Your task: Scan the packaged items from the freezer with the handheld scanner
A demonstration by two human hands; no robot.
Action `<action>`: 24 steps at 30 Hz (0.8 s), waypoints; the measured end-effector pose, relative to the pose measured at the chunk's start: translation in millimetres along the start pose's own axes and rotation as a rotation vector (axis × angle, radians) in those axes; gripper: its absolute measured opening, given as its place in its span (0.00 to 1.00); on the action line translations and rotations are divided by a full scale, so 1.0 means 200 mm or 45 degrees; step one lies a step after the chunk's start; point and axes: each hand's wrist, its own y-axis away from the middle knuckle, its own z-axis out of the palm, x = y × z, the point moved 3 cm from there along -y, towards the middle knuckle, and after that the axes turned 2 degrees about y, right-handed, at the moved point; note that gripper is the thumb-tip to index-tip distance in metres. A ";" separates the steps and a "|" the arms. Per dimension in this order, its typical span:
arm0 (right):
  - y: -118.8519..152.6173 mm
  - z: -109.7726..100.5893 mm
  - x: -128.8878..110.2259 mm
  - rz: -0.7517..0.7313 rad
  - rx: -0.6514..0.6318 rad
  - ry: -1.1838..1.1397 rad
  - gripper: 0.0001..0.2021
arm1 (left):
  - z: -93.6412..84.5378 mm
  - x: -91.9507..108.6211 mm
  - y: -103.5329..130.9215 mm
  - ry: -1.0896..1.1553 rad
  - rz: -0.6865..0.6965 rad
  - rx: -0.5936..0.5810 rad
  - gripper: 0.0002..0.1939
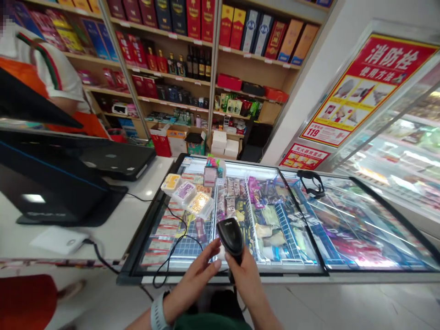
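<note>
Black plastic shapes the scanner [231, 234], raised over the near edge of the freezer [268, 278]; the right hand [249, 275] wraps its handle, presumably to keep the nose turned forward. The left hand [197, 275] is open, palm inward, just beside it, perhaps ready to steady it; whether its fingertips touch is unclear. Beyond, clear boxes [201, 205] of yellow, purple and brownish food sit closely grouped on the glass, likely to keep them within reach. Below the glass, wire baskets [287, 229] hold wrapped packets [230, 192], their wire walls seeming to separate the kinds. Leftward, the bench [137, 222] carries a white device [60, 240]; farther off, an open carton [195, 137] stands before the shelves [172, 75], its contents too dark to tell.
</note>
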 end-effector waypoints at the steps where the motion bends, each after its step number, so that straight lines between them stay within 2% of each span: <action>1: 0.00 0.03 -0.01 -0.018 -0.050 -0.028 0.19 | 0.04 -0.01 0.02 0.088 -0.008 0.051 0.32; 4: 0.02 0.11 -0.04 -0.172 -0.281 -0.067 0.20 | 0.09 -0.01 0.03 0.230 0.028 0.325 0.31; 7: 0.05 0.12 -0.06 -0.386 -0.496 0.015 0.26 | 0.09 0.00 0.05 0.302 0.060 0.614 0.31; 10: 0.04 0.06 -0.06 -0.561 -0.631 0.117 0.29 | 0.09 0.01 0.09 0.348 0.102 0.787 0.28; 13: 0.00 -0.03 -0.04 -0.687 -0.656 0.149 0.21 | 0.07 0.03 0.17 0.380 0.103 0.930 0.27; 15: -0.05 -0.07 0.00 -0.697 -0.649 0.175 0.17 | 0.01 0.06 0.24 0.313 0.077 1.053 0.27; 16: -0.08 -0.09 0.02 -0.688 -0.646 0.198 0.16 | -0.03 0.08 0.29 0.227 0.083 1.128 0.27; 18: -0.15 -0.11 0.07 -0.683 -0.652 0.265 0.16 | -0.13 0.14 0.38 -0.012 0.118 1.154 0.27; 21: -0.29 -0.14 0.12 -0.706 -0.605 0.396 0.14 | -0.31 0.26 0.55 -0.584 0.187 1.242 0.25; 24: -0.43 -0.16 0.12 -0.749 -0.526 0.515 0.14 | -0.46 0.37 0.70 -1.163 0.072 1.489 0.21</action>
